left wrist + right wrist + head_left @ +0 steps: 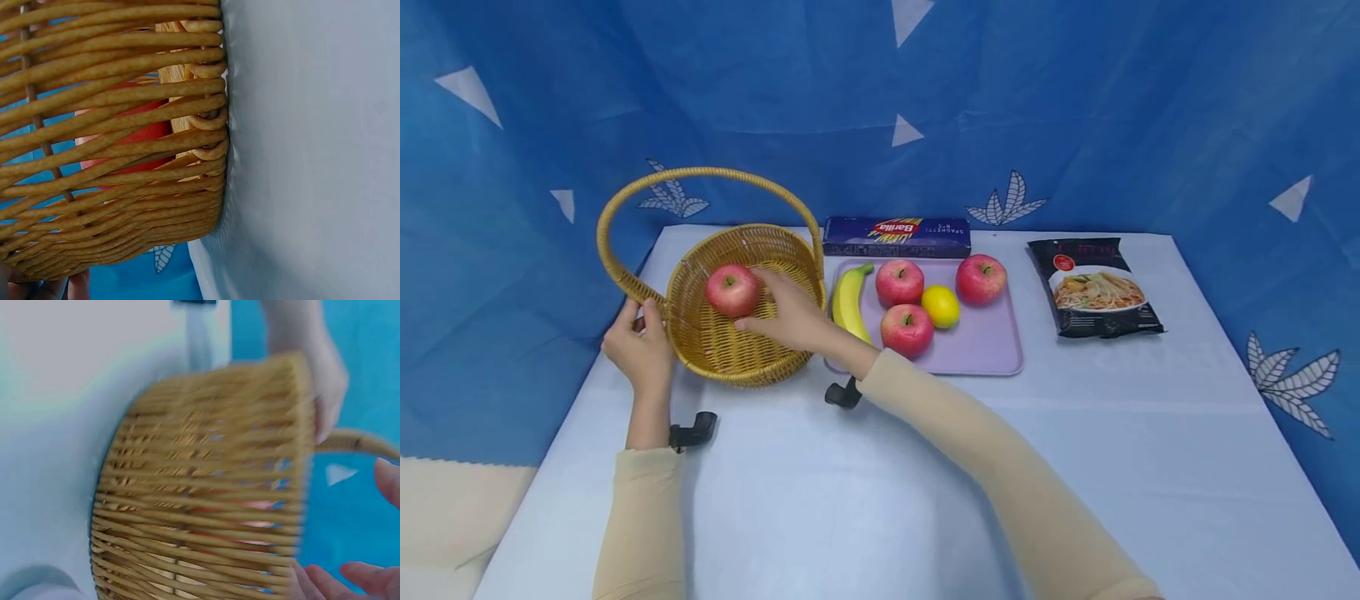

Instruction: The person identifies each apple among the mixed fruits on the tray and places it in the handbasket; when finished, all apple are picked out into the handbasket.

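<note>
A wicker basket [741,367] with a tall arched handle stands on the left of the table. My left hand [643,346] pinches its left rim at the foot of the handle. Inside the basket lies a red apple [732,291], which also shows as a red patch through the weave in both wrist views. My right hand [793,317] reaches over the basket's right rim, fingertips beside the apple. In the right wrist view, the thumb [389,481] and fingers [369,578] are spread apart above the rim, with only blue backdrop between them.
Right of the basket, a lilac tray [977,358] holds a banana [850,304], a lemon [941,307] and three apples [907,331]. Behind it lies a blue spaghetti box [897,237]. A black noodle packet [1097,287] lies farther right. A blue curtain [820,83] hangs behind the table.
</note>
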A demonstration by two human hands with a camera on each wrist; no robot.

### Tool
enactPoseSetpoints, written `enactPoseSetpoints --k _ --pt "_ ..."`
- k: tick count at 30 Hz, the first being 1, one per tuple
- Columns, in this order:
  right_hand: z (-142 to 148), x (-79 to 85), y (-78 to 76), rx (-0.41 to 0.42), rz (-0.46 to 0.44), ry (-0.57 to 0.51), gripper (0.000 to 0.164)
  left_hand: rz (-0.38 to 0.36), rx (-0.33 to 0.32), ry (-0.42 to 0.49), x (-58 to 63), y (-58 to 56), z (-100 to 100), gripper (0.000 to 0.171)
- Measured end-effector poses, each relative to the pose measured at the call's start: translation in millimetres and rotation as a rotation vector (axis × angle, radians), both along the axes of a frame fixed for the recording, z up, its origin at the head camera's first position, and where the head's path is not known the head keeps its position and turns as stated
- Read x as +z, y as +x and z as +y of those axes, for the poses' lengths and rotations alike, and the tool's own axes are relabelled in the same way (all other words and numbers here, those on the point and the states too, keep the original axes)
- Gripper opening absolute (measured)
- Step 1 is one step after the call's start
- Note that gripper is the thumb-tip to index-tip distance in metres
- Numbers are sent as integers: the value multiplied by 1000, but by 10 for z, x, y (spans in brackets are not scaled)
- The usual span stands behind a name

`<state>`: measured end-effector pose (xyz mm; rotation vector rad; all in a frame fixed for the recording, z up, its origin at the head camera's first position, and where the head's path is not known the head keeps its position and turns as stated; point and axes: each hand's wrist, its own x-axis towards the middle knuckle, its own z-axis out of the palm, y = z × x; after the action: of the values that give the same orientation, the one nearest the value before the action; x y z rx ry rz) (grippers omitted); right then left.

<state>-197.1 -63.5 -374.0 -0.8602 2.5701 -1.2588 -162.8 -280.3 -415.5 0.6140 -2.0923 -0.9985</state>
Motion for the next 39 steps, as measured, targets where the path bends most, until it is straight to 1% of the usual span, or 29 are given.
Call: enactPoseSetpoints --k 2,5,7,10,13,19,25,30,33,39 --pt "110 53 121 34 1 -37 80 8 3 -2 0 11 -11 34" --pt "318 148 300 60 -19 -37 81 13 0 6 -2 15 -16 34" --pt "483 199 393 64 -32 -44 81 13 -6 8 -8 9 -14 34" --pt "755 233 482 55 -45 -87 80 18 -19 0 -20 -1 -10 34" --pt "1037 229 523 27 -31 -131 79 24 -23 -17 -25 -2 -16 34" --pt "1570 197 517 -77 37 -134 78 18 -30 -28 -9 3 -19 34" --pt "2000 171 455 -212 22 -107 77 5 -25 -15 5 7 -7 34" --pt "2269 150 386 -315 21 -85 77 -8 -18 5 6 5 4 34" --pt "2409 121 342 -376 50 -66 78 -9 -19 4 7 5 6 35" --pt "2626 50 219 -477 105 -79 78 -5 -16 11 7 8 3 34"
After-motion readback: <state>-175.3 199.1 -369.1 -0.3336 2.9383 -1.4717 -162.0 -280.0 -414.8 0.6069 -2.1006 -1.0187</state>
